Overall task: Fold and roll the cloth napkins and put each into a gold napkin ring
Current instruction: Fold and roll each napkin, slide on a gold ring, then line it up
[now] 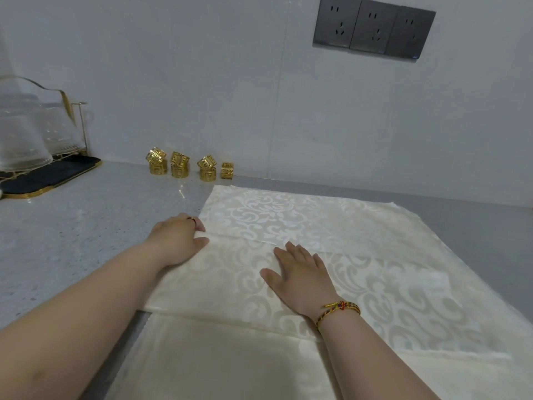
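- We look down on a cream patterned napkin (360, 226) spread on a grey speckled countertop (72, 241). Its near part is folded away from us, so a flap covers the near half and ends in a straight edge across the middle.
- Our left hand (178, 241) sits at the napkin's left edge, right where the flap ends. The thumb lies on top and the fingers curl around the flap's corner, pinching the cloth.
- Our right hand (302, 275) rests palm down on the flap, near the napkin's middle. The fingers are straight and slightly spread, with the tips just short of the flap's edge. A beaded bracelet (340, 308) circles that wrist.
- A second napkin (230, 356) of the same cloth lies under the napkin's near edge and reaches toward us.
- The gold napkin rings (179, 170) stand in a row against the wall, just beyond the napkin's far left corner. Three pairs are stacked and one ring stands alone. Neither hand touches them.
- Well to the napkin's left stands a rack of clear glassware (28, 134).
- Above the napkin's far edge, three grey wall sockets (375, 27) are mounted side by side.
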